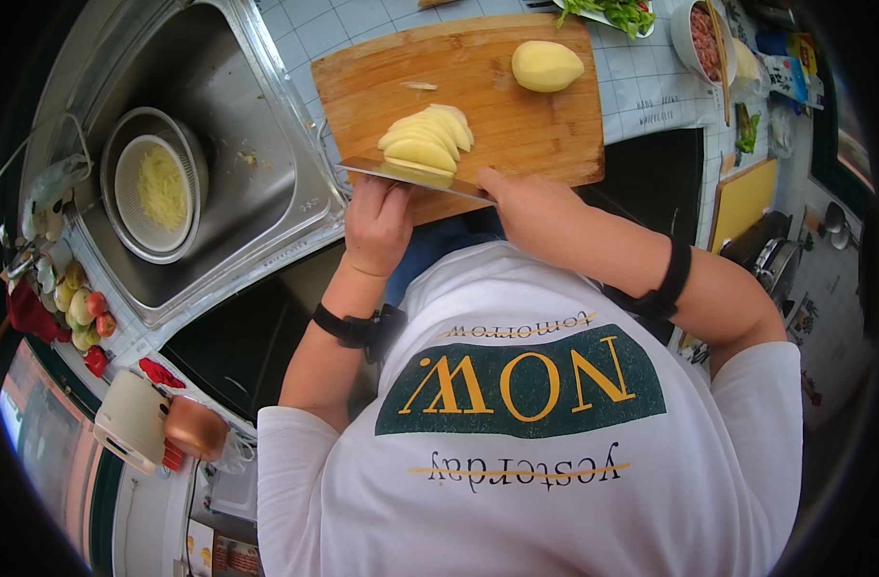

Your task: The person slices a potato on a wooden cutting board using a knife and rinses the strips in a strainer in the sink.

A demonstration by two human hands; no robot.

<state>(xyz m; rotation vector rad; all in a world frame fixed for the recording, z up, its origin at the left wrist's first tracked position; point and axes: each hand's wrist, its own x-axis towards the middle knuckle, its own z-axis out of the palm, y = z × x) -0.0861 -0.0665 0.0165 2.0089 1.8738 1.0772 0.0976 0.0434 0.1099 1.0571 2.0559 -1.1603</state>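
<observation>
My right hand (518, 198) is closed around the handle end of a kitchen knife (410, 174), whose blade lies slantwise across the near part of a wooden cutting board (353, 94). My left hand (379, 223) is at the far end of the blade, its fingertips partly hidden behind it, so I cannot tell what they touch. Just beyond the blade, overlapping potato slices (428, 137) are fanned out on the board. A thin sliver (418, 86) lies above them. One whole peeled potato (547, 66) rests at the board's far right corner.
At left, the steel sink (259, 173) holds a metal bowl (118, 223) with a white strainer (129, 205) of potato shreds (162, 187) inside. Beyond the board are a plate of green leaves (623, 14) and, farther right, a bowl of raw minced meat (704, 43) with chopsticks (720, 54).
</observation>
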